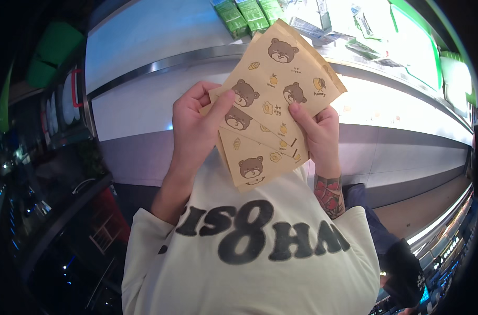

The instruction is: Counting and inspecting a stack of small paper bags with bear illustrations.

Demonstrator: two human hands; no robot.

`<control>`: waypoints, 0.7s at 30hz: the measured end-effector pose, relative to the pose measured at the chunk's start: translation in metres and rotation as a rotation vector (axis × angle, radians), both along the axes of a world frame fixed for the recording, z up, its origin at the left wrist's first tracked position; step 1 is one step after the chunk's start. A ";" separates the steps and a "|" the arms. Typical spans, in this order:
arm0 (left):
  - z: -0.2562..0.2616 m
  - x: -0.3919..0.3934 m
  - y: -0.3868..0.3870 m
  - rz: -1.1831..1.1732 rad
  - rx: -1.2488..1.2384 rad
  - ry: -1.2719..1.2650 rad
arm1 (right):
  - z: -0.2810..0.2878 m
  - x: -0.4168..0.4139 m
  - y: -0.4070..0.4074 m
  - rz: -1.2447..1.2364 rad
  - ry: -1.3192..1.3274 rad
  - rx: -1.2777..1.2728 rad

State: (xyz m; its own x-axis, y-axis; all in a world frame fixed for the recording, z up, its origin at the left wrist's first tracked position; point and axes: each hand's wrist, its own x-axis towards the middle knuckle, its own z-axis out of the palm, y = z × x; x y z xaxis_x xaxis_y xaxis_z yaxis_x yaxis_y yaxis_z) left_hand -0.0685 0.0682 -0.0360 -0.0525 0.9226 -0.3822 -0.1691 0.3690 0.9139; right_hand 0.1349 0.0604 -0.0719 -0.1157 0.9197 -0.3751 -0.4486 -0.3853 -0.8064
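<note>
Several brown kraft-paper sheets or flat bags [258,118], printed with bear faces and small food drawings, are fanned out in front of my chest. My left hand [201,118] pinches their left corner, thumb on top and fingers behind. At their right side, my right hand [317,130] grips the papers with its thumb on a printed bear face and the fingers curled behind. The papers overlap, with more layers showing below and behind the top one. Whether they are single sheets or bags I cannot tell.
Green and white cartons [250,15] stand on the white counter beyond the papers. To their right lie several clear and white packages [321,31]. A metal edge [164,65] runs along the counter. At the lower right is another person in dark clothes [400,267].
</note>
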 end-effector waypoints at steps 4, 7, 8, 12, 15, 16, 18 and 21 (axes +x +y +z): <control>-0.009 0.004 -0.005 0.015 0.003 -0.098 | -0.004 0.004 -0.001 -0.007 -0.020 -0.024; -0.001 0.014 -0.007 0.014 0.061 -0.061 | -0.008 0.006 -0.001 -0.017 -0.047 -0.026; -0.003 0.014 -0.009 -0.016 0.077 -0.032 | -0.009 0.007 -0.001 -0.014 -0.070 -0.017; -0.006 0.008 -0.011 -0.072 0.051 -0.009 | -0.007 0.007 0.000 -0.023 -0.069 -0.010; -0.012 0.003 -0.013 -0.071 0.013 -0.040 | -0.005 0.005 -0.001 -0.034 -0.057 -0.015; -0.010 0.004 -0.012 -0.071 0.019 -0.038 | -0.006 0.004 -0.001 -0.041 -0.063 -0.020; -0.005 0.010 -0.013 -0.048 0.103 -0.046 | -0.008 0.002 0.000 -0.050 -0.069 -0.022; 0.001 0.012 -0.015 -0.177 0.154 -0.085 | -0.009 0.002 0.001 -0.113 -0.060 -0.023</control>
State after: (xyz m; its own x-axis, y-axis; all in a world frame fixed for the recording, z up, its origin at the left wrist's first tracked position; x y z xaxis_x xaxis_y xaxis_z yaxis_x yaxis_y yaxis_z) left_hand -0.0569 0.0529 -0.0347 0.1413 0.9623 -0.2325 -0.1930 0.2572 0.9469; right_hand 0.1367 0.0611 -0.0813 0.0117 0.9167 -0.3993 -0.4419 -0.3535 -0.8245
